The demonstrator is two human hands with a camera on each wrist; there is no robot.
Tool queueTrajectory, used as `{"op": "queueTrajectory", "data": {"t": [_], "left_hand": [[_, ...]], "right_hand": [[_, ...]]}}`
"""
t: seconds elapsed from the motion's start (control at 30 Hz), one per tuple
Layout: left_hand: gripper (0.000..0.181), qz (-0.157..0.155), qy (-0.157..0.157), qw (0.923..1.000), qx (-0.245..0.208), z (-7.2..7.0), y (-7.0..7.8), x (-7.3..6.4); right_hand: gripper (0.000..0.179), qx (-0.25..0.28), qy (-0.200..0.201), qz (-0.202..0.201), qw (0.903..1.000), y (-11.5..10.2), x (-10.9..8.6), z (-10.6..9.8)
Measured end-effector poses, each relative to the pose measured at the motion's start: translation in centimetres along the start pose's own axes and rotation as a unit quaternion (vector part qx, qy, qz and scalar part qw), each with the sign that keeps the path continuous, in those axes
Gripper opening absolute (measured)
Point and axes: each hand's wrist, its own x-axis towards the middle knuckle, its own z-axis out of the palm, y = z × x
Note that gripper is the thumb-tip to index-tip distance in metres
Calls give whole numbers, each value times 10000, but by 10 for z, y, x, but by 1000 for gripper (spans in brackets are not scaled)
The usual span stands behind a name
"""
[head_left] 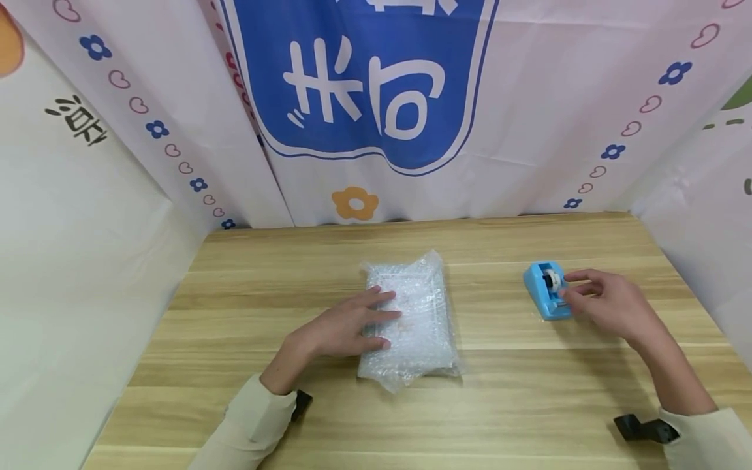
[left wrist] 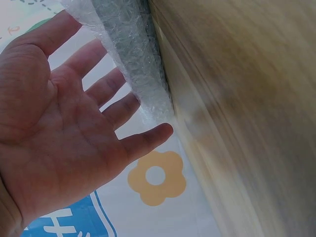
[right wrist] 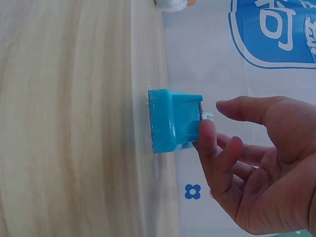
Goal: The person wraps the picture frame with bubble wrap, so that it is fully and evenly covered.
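A flat rectangular package in clear bubble wrap (head_left: 420,313) lies on the wooden table in the head view. Spread over its left side is my left hand (head_left: 352,324), fingers fairly straight and resting on the wrap. The left wrist view has the palm of that hand (left wrist: 64,123) beside the edge of the bubble wrap (left wrist: 136,54). Off to the right stands a small blue tape dispenser (head_left: 543,301) with a roll of tape (head_left: 552,281) in it. My right hand (head_left: 613,303) reaches to the dispenser's right side. In the right wrist view its fingertips are right at the toothed cutter (right wrist: 201,109), thumb apart from the fingers.
The wooden table (head_left: 264,274) runs back to a printed cloth (head_left: 517,150) hung behind it. White cloth sides stand at the left and right. A dark strap piece (head_left: 646,429) sits at my right cuff, another (head_left: 302,405) at my left.
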Motion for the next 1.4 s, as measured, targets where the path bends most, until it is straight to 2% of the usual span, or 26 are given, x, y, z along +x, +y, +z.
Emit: {"op": "queueTrajectory", "data": {"t": [0.33,0.73,0.9,1.17,1.4], "left_hand": [[55,97,58,9999,13,0,-3,0],[56,37,32,10000,26,2,-3,1],[56,53,28,10000,33,2,-4,1],[56,101,47,9999,88,1,-3,1],[57,54,15,10000,20,0,-2,0]], "right_hand": [[62,408,-428,384,9975,1,6,-4],[81,812,-754,858,9901,4,18,-10],[87,747,-818,983,9890,4,22,-13],[83,932,-862,990,9870,1,24,-16],[79,1020,-937,845,9867,0,16,-17]]}}
